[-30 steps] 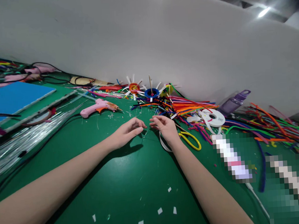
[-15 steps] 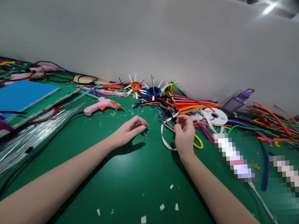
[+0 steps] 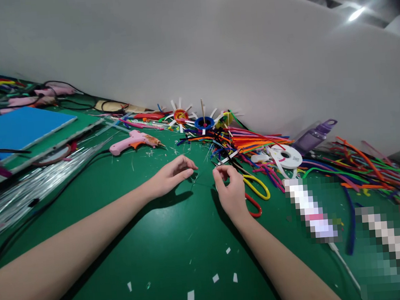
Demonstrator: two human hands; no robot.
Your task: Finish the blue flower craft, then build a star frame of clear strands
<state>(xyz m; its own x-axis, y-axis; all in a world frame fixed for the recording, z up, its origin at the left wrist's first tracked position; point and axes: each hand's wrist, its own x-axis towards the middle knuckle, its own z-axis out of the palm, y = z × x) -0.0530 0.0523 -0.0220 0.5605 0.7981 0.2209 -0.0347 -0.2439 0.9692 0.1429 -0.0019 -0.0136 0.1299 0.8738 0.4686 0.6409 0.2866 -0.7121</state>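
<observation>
My left hand (image 3: 176, 175) hovers above the green table, thumb and index finger drawn together in a pinch. Faint clear wisps show at its fingertips, too fine to name. To its right, my right hand (image 3: 230, 190) is also closed in a pinch, a short gap away; what it holds, if anything, is too small to make out. Beside and partly behind that hand lie scissors with a yellow handle loop (image 3: 267, 190) and a red handle loop (image 3: 256, 210). A pink glue gun (image 3: 134, 141) rests on its side beyond my left hand.
Colourful pipe cleaners (image 3: 261, 140) pile along the wall, with a white ribbon spool (image 3: 289, 157) and a purple bottle (image 3: 313, 137). Blue (image 3: 205, 122) and orange (image 3: 181, 116) spoked pieces stand behind. Silver tinsel (image 3: 51, 178) and a blue board (image 3: 23, 128) lie left; white scraps (image 3: 191, 296) lie in front.
My right hand has moved left and slightly nearer, closer to my left hand, uncovering the red scissor handle. The white ribbon loop beside it no longer shows. My left hand has barely moved.
</observation>
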